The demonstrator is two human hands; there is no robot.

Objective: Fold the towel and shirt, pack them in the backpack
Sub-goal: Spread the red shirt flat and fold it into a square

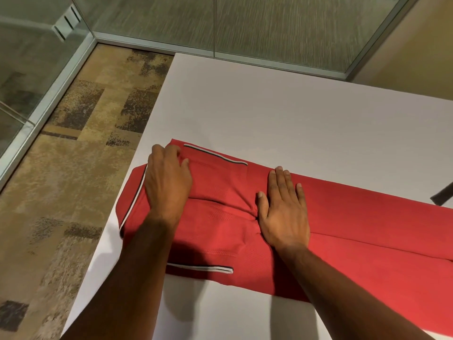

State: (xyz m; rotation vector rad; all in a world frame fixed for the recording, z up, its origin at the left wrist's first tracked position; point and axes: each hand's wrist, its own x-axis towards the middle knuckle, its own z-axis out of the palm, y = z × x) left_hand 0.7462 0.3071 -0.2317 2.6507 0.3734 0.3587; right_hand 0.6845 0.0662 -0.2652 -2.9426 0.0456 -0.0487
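A red shirt (355,231) with white and black trim lies flat across the white table (269,114), its sleeves folded inward over the body. My left hand (168,182) lies on the shirt's left end, fingers curled at the far edge and thumb on the fabric. My right hand (283,207) presses flat on the shirt's middle, fingers straight, with creases bunched beside the thumb. No towel or backpack is in view.
The table's left edge runs close to the shirt's left end, with patterned carpet (61,192) below. Glass partitions (269,25) stand behind the table. A dark strap-like object (442,196) pokes in at the right edge.
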